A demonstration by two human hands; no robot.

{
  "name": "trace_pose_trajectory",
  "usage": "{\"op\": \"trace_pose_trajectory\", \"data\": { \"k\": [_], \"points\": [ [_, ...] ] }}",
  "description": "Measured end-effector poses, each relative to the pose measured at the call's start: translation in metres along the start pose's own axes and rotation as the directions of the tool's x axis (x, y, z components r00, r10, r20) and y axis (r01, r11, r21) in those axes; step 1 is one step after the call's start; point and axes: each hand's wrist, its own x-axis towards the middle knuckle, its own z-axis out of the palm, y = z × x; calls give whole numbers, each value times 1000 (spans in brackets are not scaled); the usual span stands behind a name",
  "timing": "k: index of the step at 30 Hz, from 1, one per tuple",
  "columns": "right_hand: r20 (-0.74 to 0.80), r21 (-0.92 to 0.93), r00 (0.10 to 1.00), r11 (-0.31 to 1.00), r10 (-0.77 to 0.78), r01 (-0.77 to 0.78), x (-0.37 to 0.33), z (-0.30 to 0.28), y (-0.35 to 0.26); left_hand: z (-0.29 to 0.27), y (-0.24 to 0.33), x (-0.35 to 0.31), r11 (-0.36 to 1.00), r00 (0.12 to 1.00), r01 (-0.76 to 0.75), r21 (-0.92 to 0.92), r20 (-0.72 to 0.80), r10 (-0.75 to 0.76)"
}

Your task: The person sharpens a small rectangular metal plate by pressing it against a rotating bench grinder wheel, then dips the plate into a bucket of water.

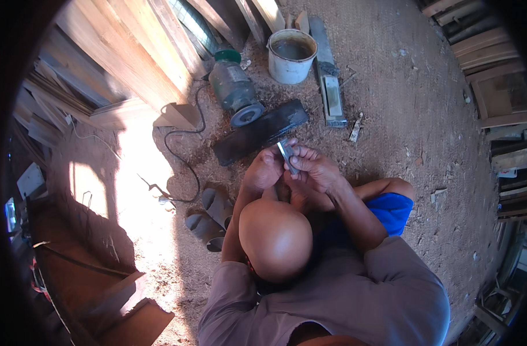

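While the right hand [316, 167] clamps its fingers on a metal plate [287, 155], the left hand [264, 167] curls beside it, its grip unclear.
Flat, grey and bright along one edge, the plate slants between both hands' fingers, nearer than the dark slab [263, 132] and grinder [233, 85] beyond.

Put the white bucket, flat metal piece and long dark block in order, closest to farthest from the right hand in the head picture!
From the right hand:
1. Flat metal piece: in its fingers.
2. Long dark block: ahead, to the left.
3. White bucket: farther ahead, beyond the block.
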Motion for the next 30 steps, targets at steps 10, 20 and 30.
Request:
{"op": "trace_pose_trajectory", "data": {
  "k": [10,20,30],
  "points": [
    [-151,-570,918,791,-366,222,144,-49,-197,-52,12,-48,985,965,58,164,-263,-14],
    [10,-774,982,-623,-188,-111,353,-154,-237,-85,10,-102,995,890,101,0,-446,-90],
    [-149,-679,940,-660,-307,-323,387,-233,-239,-100,22,-105,997,884,53,-51,-463,-71]
  ]
}}
